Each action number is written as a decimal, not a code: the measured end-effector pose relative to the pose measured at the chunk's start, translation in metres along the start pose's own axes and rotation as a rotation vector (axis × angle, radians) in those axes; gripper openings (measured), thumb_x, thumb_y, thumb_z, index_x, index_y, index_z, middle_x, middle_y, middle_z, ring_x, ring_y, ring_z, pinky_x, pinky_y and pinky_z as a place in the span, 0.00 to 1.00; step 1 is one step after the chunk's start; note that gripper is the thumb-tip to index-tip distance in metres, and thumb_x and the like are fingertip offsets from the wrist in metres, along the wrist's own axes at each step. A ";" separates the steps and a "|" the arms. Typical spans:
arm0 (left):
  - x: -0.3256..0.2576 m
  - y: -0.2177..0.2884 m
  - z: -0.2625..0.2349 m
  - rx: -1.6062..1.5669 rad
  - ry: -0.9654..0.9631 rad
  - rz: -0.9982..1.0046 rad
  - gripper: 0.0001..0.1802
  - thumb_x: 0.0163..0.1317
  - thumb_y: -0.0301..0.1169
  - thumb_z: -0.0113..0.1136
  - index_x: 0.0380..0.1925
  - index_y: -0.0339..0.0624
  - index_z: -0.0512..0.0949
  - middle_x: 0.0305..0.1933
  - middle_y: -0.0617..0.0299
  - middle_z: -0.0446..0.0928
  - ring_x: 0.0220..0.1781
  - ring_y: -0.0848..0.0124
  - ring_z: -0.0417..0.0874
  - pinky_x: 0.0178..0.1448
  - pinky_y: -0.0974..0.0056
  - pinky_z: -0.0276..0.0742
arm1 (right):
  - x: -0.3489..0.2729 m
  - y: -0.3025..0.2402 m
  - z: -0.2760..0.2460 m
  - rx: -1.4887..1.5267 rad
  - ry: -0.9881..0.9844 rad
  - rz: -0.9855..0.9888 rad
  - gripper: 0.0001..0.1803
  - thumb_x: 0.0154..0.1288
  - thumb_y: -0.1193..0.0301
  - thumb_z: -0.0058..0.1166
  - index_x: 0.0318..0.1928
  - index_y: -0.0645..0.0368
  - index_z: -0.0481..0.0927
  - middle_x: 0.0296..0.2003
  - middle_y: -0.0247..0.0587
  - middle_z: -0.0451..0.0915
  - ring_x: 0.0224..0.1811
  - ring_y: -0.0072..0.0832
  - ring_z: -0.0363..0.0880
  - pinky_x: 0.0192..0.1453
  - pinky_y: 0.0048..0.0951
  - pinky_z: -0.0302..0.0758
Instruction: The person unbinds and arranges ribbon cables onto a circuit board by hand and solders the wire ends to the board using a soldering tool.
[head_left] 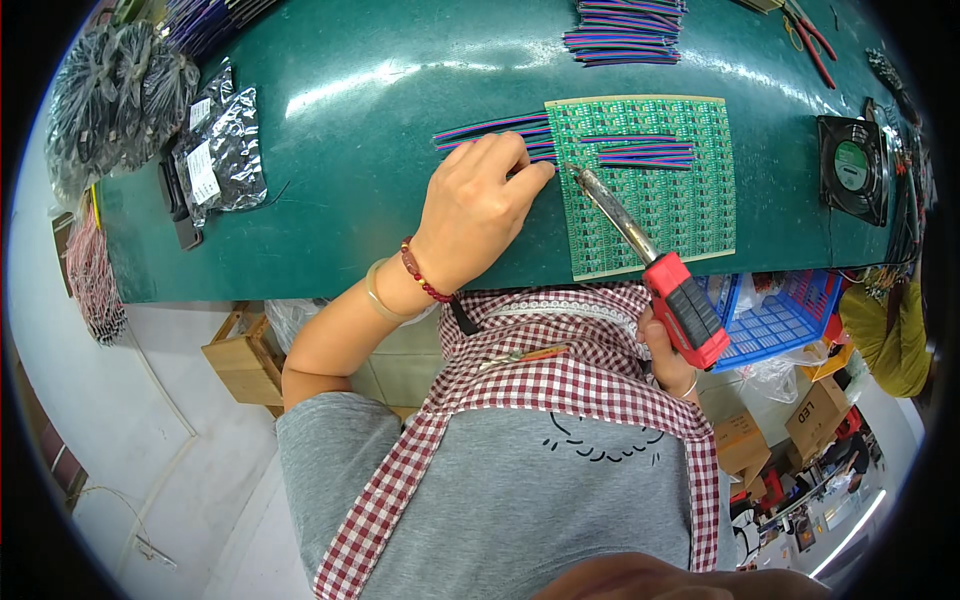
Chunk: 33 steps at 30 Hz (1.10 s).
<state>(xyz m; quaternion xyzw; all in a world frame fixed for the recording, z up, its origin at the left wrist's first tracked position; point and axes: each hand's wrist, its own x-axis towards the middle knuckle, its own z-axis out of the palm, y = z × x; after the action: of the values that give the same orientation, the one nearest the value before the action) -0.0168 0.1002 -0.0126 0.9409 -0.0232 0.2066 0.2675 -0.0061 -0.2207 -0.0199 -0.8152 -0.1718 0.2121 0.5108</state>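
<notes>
Green workbench [330,200] bears circuit panel [680,200]; pale floor [150,440] below.

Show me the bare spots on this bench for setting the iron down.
Bare green table lies between the foil bags and the left hand, and between the circuit panel and the fan. The panel's left edge, under hand, wires and iron tip, is crowded.

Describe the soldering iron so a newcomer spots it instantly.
On the green table, find the green circuit-board panel at the near edge. The soldering iron lies slanted across its lower left corner, gripped by the right hand; only it has a red-and-black handle and metal tip.
</notes>
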 end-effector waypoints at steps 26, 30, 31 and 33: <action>0.002 0.003 -0.003 0.015 -0.050 0.018 0.09 0.53 0.24 0.70 0.35 0.45 0.84 0.31 0.64 0.75 0.32 0.66 0.80 0.36 0.61 0.77 | -0.011 0.007 -0.005 0.058 0.003 0.028 0.14 0.56 0.73 0.65 0.43 0.65 0.86 0.34 0.47 0.83 0.30 0.39 0.85 0.36 0.33 0.79; 0.002 0.003 -0.003 0.013 -0.047 0.018 0.09 0.53 0.24 0.71 0.34 0.46 0.84 0.32 0.64 0.76 0.32 0.65 0.80 0.37 0.61 0.77 | -0.009 0.004 -0.006 0.075 -0.007 0.021 0.13 0.55 0.74 0.65 0.42 0.65 0.86 0.34 0.47 0.83 0.30 0.39 0.84 0.35 0.33 0.79; 0.002 0.003 -0.003 0.015 -0.047 0.018 0.09 0.53 0.24 0.71 0.34 0.46 0.84 0.32 0.64 0.76 0.33 0.65 0.80 0.37 0.61 0.77 | -0.008 0.003 -0.007 0.062 -0.019 0.018 0.13 0.55 0.74 0.65 0.42 0.65 0.86 0.34 0.47 0.83 0.30 0.39 0.84 0.35 0.33 0.79; 0.002 0.003 -0.003 0.017 -0.045 0.019 0.09 0.53 0.25 0.71 0.34 0.46 0.84 0.31 0.64 0.76 0.33 0.65 0.80 0.37 0.61 0.77 | -0.009 0.004 -0.008 0.031 -0.043 0.020 0.13 0.55 0.74 0.65 0.42 0.64 0.86 0.34 0.47 0.83 0.31 0.39 0.84 0.36 0.33 0.79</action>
<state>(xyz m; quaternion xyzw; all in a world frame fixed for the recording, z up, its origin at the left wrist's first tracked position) -0.0165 0.0988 -0.0082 0.9473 -0.0365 0.1880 0.2567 -0.0091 -0.2324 -0.0187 -0.8042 -0.1710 0.2374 0.5174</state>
